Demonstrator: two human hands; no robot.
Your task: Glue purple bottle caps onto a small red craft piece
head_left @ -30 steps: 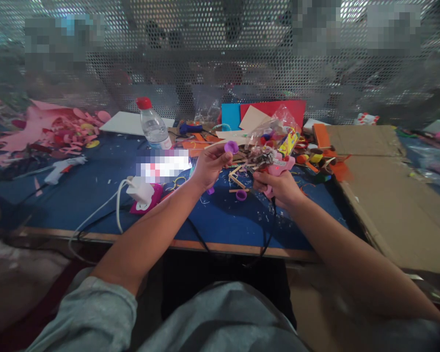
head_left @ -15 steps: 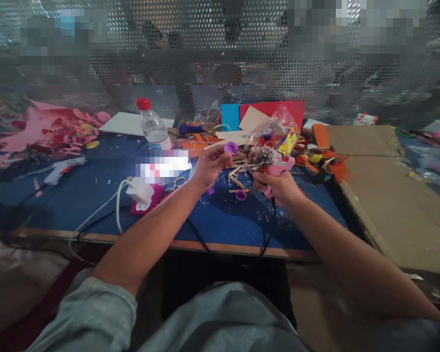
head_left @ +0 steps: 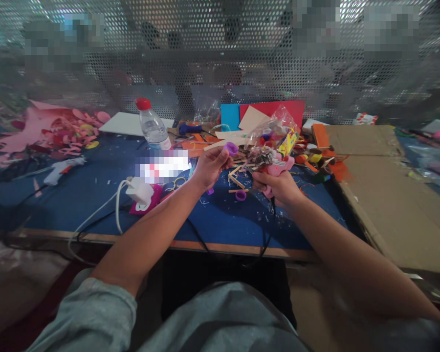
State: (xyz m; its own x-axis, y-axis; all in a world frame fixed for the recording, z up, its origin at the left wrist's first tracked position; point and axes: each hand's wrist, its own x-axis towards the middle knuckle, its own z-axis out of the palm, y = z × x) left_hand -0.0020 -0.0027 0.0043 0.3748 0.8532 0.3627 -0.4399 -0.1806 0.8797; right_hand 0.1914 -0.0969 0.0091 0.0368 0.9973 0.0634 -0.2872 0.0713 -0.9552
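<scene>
Between thumb and fingers, my left hand (head_left: 213, 165) pinches a purple bottle cap (head_left: 231, 148) above the table. My right hand (head_left: 278, 187) is closed round the handle of a pink hot glue gun (head_left: 279, 165), whose black cord hangs down over the table edge. The gun's nozzle points left toward the cap, and greyish strands cling about its front end. Below and between the hands, a second purple cap (head_left: 241, 195) lies on the blue table (head_left: 223, 225), close to several thin wooden sticks (head_left: 236, 182).
A water bottle (head_left: 154, 128) with a red lid stands at back left, behind a white plug (head_left: 140, 190) on a power strip. Another glue gun (head_left: 63, 169) and pink scraps (head_left: 68, 129) lie left. Flattened cardboard (head_left: 396, 195) covers the right side. Perforated metal (head_left: 205, 54) rises behind.
The purple cap in my left hand has tilted slightly, so its open side shows more. My right hand and the glue gun have hardly moved.
</scene>
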